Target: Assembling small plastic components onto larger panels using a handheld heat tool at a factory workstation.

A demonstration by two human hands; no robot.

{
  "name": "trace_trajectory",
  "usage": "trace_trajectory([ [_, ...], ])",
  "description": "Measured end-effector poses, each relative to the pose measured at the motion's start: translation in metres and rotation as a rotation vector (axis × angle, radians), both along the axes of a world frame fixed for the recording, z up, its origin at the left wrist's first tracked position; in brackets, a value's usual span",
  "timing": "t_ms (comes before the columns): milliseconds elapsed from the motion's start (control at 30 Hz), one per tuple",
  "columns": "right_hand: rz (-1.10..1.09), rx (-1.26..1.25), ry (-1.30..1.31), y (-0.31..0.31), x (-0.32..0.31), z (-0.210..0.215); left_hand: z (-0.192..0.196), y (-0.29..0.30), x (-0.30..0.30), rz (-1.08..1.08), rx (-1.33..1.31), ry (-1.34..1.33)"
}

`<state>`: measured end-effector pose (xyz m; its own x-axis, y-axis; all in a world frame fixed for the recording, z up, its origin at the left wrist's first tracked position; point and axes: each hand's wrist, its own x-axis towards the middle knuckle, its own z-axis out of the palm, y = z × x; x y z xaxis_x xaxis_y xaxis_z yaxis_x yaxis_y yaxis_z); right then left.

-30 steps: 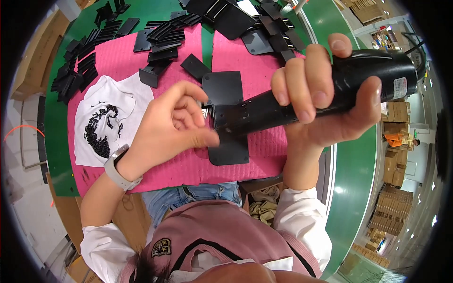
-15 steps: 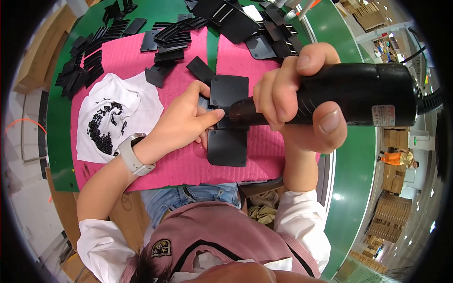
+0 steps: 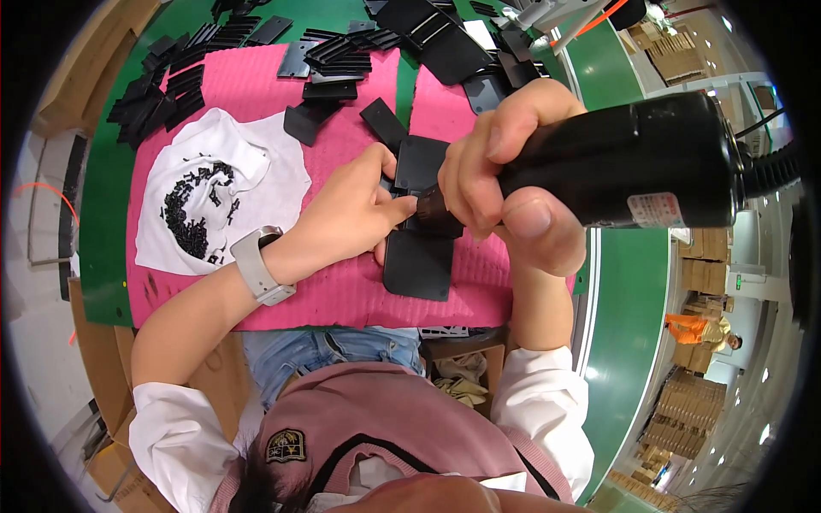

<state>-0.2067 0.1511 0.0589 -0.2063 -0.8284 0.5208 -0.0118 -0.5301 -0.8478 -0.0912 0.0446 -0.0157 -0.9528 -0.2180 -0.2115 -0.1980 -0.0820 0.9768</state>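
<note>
My right hand (image 3: 513, 179) is wrapped round a black electric screwdriver (image 3: 633, 162). The driver's nose points down at the middle of a black plastic part with two wide flaps (image 3: 419, 265). My left hand (image 3: 342, 209) grips this part at its left side, thumb and fingertips close beside the driver's nose. The bit and the spot under it are hidden. To the left, a white cloth (image 3: 282, 162) lies crumpled, with a heap of small black screws (image 3: 184, 218) on it. A small black plate (image 3: 383, 122) sits just beyond my left fingers.
Pink corrugated sheets (image 3: 342, 295) cover part of the green table (image 3: 103, 256). Stacked black plates (image 3: 342, 56) and larger black panels (image 3: 432, 38) stand along the far side. A ribbed cable (image 3: 770, 175) runs from the screwdriver to the right. Another person (image 3: 701, 332) is far off to the right.
My right hand and the screwdriver have come left and closer to the black part, covering more of its upper flap. My left hand keeps its grip. The whole view has shifted slightly.
</note>
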Motion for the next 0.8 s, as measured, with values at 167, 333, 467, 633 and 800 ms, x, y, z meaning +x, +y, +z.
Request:
trace_trajectory([
  [167,0.033,0.004,-0.024,-0.003,-0.001,-0.001,-0.007,-0.001,-0.002,-0.011,-0.004,0.048],
  [333,-0.046,0.022,0.032,0.001,0.006,-0.002,-0.008,-0.001,0.001,0.034,-0.091,0.058],
  [467,-0.129,0.031,0.13,0.011,0.009,0.0,0.012,0.007,0.006,0.054,-0.274,0.007],
  [633,0.198,-0.194,-0.166,0.022,-0.012,0.008,0.006,-0.01,0.044,0.312,-0.975,0.366],
  [800,0.293,-0.18,-0.057,0.024,-0.025,0.01,0.011,-0.063,0.115,0.459,-1.267,0.216],
])
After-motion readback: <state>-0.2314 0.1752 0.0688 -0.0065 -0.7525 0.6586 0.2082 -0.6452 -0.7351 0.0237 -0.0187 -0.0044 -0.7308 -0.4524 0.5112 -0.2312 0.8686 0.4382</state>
